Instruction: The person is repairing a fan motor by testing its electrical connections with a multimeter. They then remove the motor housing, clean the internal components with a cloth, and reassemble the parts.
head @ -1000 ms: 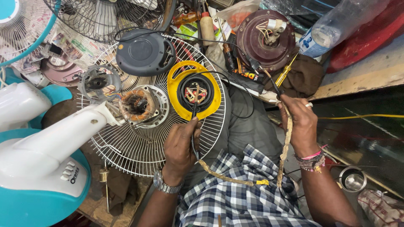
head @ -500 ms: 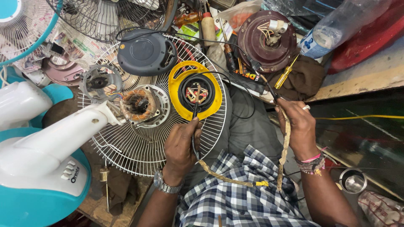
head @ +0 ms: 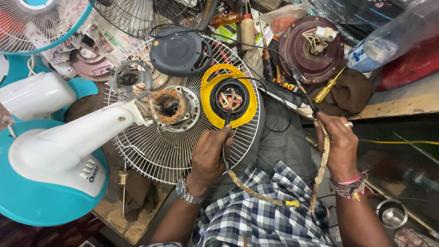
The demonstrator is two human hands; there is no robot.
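A white-and-teal fan base (head: pixel 50 164) fills the near left of the cluttered worktop (head: pixel 411 98), its smooth plastic neck running up and right to a bare motor (head: pixel 171 107) with rusty copper windings. Behind the motor lies a round white wire fan guard (head: pixel 151 155), thin ribs radiating from the centre. Far right sits a dark maroon ceiling-fan motor (head: pixel 311 48), dull metal with pale wires on top.

Just right of the bare motor, a yellow plastic housing (head: pixel 228 95) with a black ring and small red parts inside lies directly beyond the left hand (head: pixel 210 153), the nearer of the two. That hand is pressed together, pinching a thin dark probe (head: pixel 227 121) whose long axis runs straight from the fingers away into the housing's centre.

The right hand (head: pixel 338 144) is well apart to the right, closed around a second dark probe (head: pixel 306 98) pointing far-left, with a frayed, cloth-covered cord (head: pixel 320 174) trailing down toward the checked shirt (head: pixel 265 215).
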